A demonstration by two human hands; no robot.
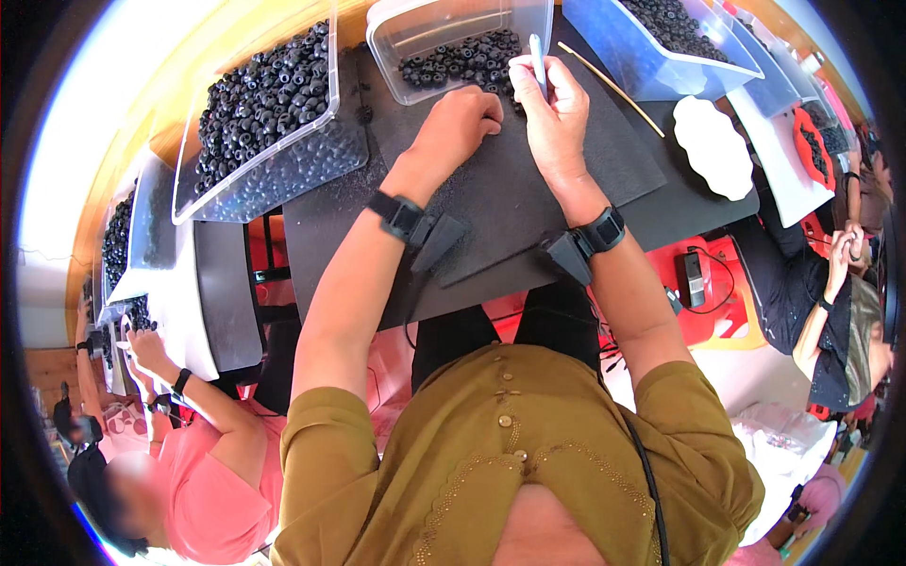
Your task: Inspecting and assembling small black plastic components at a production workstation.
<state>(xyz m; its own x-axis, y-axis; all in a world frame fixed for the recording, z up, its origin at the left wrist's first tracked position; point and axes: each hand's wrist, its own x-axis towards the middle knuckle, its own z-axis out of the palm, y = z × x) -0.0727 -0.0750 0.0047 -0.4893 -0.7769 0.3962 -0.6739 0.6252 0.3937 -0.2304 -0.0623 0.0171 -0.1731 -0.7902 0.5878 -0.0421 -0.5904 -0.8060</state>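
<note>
Now right hand (557,104) grips thin white tool (537,57) beside curled left hand (462,118)

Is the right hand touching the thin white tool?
Touching. The head view shows the right hand closed around the thin white tool, whose tip sticks up from the fingers over the clear tub of dark beads.

Workshop: shared table (491,203), bead-filled bins (255,174), co-workers (203,443) alongside.
</note>
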